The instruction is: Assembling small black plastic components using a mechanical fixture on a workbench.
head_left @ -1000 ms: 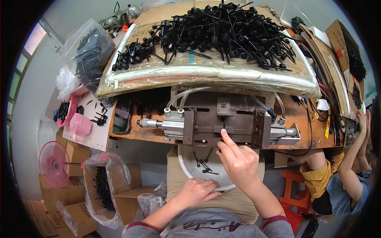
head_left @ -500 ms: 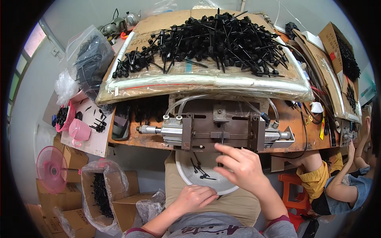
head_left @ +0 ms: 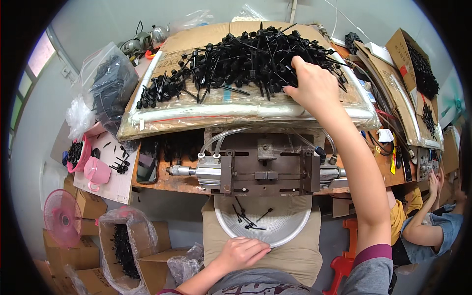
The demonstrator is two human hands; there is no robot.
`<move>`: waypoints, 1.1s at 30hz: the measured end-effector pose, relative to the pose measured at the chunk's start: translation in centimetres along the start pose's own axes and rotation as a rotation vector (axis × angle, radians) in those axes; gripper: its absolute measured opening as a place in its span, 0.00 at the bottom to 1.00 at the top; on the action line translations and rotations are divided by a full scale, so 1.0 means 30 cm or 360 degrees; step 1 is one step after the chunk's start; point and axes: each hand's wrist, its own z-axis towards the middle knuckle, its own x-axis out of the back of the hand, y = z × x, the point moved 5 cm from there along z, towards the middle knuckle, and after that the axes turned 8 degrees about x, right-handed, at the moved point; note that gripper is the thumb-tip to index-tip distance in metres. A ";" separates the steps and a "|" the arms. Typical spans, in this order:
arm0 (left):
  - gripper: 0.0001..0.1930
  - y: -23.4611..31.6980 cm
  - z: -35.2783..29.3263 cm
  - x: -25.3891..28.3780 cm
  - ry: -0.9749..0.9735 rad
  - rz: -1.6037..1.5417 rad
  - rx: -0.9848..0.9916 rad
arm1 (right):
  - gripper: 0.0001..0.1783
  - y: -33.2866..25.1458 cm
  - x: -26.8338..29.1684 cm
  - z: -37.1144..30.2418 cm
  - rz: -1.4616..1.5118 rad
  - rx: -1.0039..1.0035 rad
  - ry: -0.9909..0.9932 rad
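Right hand [head_left: 316,87]: arm stretched toward 11 o'clock, palm down; thumb and forefinger spread apart.
Black stemmed parts [head_left: 246,64]: heaped beside the fingertips, toward 9 o'clock.
Long axes: jumbled; one top stem [head_left: 288,29] points to 2 o'clock.
Left hand [head_left: 243,252]: at white basin's [head_left: 287,216] 6-o'clock rim; grip cannot be told.
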 end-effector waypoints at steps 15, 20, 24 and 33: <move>0.03 0.001 -0.007 0.014 0.0010 0.0007 -0.0013 | 0.24 0.133 -0.004 0.051 0.0589 -0.0132 -0.0059; 0.04 0.010 -0.002 0.007 0.0034 0.0002 -0.0064 | 0.11 0.170 0.072 0.055 0.0912 -0.0257 -0.0343; 0.04 0.040 0.044 0.040 0.0046 0.0026 -0.0104 | 0.07 0.209 0.141 0.020 0.1474 -0.0309 -0.0212; 0.20 0.081 0.261 0.260 0.0671 -0.0697 0.0300 | 0.14 -0.230 0.125 -0.524 0.0709 0.1071 0.0612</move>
